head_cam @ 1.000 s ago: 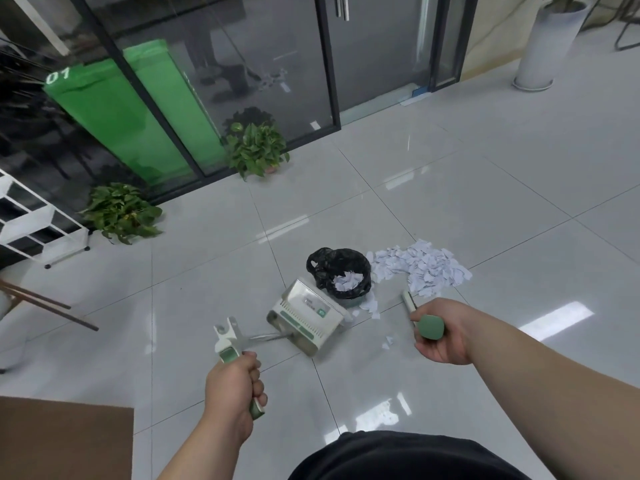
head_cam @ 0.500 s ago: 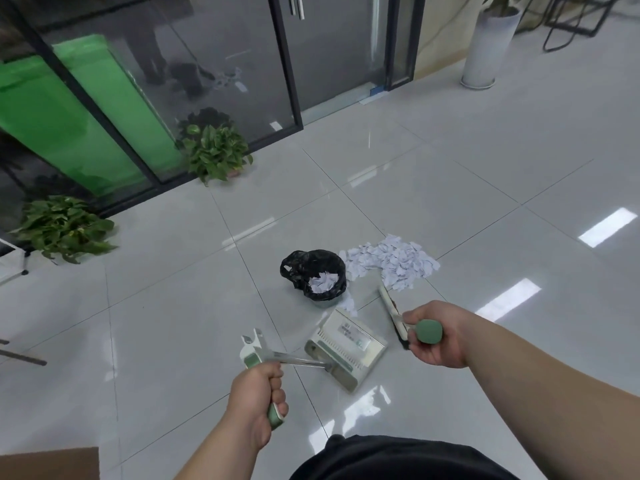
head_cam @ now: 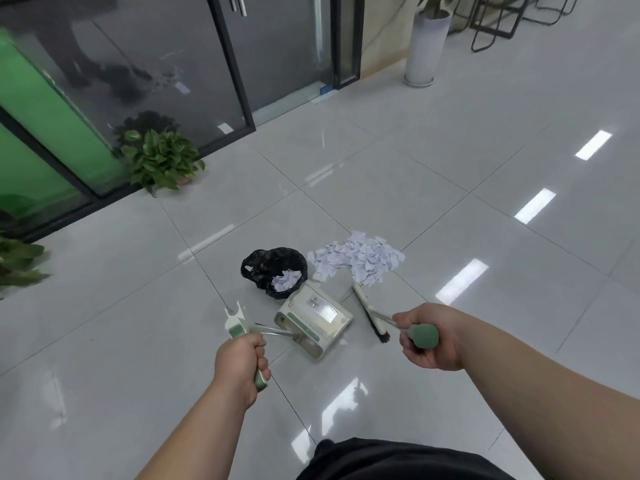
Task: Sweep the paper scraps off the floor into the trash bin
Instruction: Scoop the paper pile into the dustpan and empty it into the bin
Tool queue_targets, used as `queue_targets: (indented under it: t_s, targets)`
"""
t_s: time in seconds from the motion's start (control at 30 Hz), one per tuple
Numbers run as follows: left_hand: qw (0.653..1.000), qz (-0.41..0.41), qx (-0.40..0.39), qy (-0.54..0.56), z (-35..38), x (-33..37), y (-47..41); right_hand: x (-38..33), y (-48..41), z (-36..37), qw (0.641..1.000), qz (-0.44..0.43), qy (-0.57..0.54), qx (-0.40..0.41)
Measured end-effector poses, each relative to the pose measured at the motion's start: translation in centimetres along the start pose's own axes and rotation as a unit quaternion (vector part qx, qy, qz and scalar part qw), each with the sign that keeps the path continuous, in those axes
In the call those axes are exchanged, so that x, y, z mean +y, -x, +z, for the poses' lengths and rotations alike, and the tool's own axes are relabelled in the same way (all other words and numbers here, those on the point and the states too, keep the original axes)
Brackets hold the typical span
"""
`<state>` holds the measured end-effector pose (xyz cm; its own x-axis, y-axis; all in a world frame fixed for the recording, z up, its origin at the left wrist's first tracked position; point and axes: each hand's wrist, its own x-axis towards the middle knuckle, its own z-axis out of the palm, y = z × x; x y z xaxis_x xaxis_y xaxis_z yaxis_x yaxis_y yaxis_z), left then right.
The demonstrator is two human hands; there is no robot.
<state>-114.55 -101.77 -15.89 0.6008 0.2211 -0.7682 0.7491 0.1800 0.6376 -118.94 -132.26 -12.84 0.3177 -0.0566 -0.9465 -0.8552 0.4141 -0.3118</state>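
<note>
A pile of white paper scraps (head_cam: 360,259) lies on the grey tile floor just right of a small trash bin (head_cam: 275,271) lined with a black bag; some scraps are inside it. My left hand (head_cam: 240,358) grips the green handle of a cream dustpan (head_cam: 313,320), which sits on the floor just in front of the bin. My right hand (head_cam: 427,336) grips the green end of a broom handle; the broom head (head_cam: 369,313) rests on the floor right of the dustpan, below the pile.
Two potted plants (head_cam: 162,161) stand along the glass wall at the left, with a glass door behind. A tall white planter (head_cam: 426,50) and black chair legs (head_cam: 502,22) are at the far right. Glossy tiles surround the pile.
The view has shifted right and closer. The dustpan has moved back from the bin's left side to in front of it, and the broom head now lies on the floor beside it.
</note>
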Motion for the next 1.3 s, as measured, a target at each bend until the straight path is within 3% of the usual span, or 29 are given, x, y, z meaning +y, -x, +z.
queue_targets:
  t_s: [0.2, 0.4, 0.6, 0.93, 1.1, 1.3]
  targets:
    - [1.000, 0.011, 0.014, -0.004, -2.1, 2.4, -3.2, 0.8, 0.1, 0.8, 1.000, 0.002, 0.004, 0.013]
    - [0.999, 0.013, 0.011, -0.050, -5.6, 3.4, -3.9, 1.7, 1.0, 2.8, 0.986, 0.022, 0.162, 0.032]
    - [0.997, 0.003, 0.025, -0.072, -10.9, 3.9, -3.5, -0.5, 5.3, 5.9, 0.973, 0.043, 0.228, 0.001]
    - [0.996, -0.050, 0.059, -0.040, -16.7, 0.5, -2.5, -1.8, 3.7, 11.2, 0.953, 0.163, 0.231, -0.109]
    - [0.995, -0.068, 0.072, -0.034, -16.6, -0.9, -1.9, -2.4, 0.9, 11.3, 0.951, 0.188, 0.219, -0.113]
    - [0.994, -0.071, 0.072, -0.043, -12.7, -0.8, -1.2, -7.1, -1.1, 6.3, 0.966, 0.171, 0.177, -0.079]
